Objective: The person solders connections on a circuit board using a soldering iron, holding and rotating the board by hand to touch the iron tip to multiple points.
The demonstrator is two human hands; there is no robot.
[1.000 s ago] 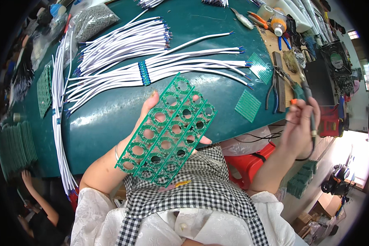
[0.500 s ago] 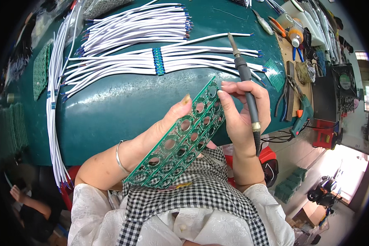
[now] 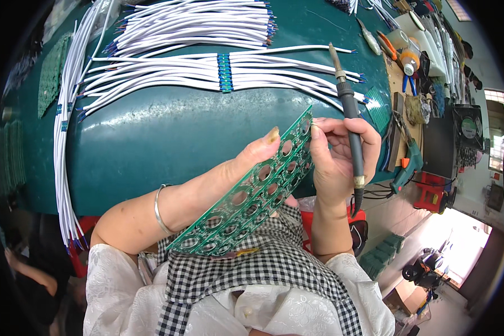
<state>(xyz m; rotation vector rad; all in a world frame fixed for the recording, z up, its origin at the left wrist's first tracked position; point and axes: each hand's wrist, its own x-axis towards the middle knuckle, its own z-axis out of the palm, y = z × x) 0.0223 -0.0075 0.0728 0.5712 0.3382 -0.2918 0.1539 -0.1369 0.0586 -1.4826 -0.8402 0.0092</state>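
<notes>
My left hand [image 3: 256,154] grips a green circuit board panel [image 3: 251,189] with rows of round holes, its thumb along the upper edge and its fingers hidden behind. The panel is tilted over my lap, its far corner pointing up and right. My right hand [image 3: 341,154] holds a soldering iron [image 3: 350,109] loosely between its fingers, tip pointing away from me. The thumb and a fingertip of that hand meet at the panel's far right corner. Whether something small is pinched there I cannot make out.
White cables [image 3: 285,78] joined to a narrow green board strip [image 3: 225,73] lie across the green table [image 3: 151,145]. A cable bundle [image 3: 196,28] lies behind, another [image 3: 63,168] at left. On the right are pliers [image 3: 400,126], a green glue gun [image 3: 411,165] and a bottle [image 3: 410,61].
The table's contents have shifted slightly in the picture. Both hands and the panel now appear a little farther right. My grip on the panel and the soldering iron looks the same.
</notes>
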